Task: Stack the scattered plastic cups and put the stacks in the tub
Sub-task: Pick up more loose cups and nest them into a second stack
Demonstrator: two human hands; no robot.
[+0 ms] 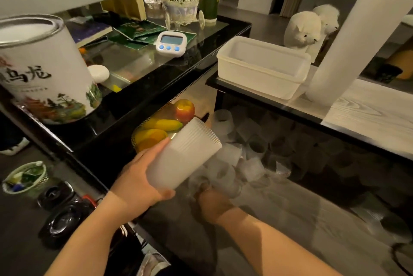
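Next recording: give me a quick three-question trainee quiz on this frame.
1. True or false: the tub already holds cups.
2. Which hand holds the cup stack?
A. left
B. right
C. both
3. Fill in: the right hand reaches into loose cups lying under a ____ tabletop.

Key: 1 false, it looks empty. 2 A, the left hand has the grip. 3 glass.

Only readable text: big black brush characters "乌龙" on the white tea tin (44,67) at left, with a partly cut-off character before them. Smaller line underneath is too small to read. Timer (170,42) screen shows no legible digits.
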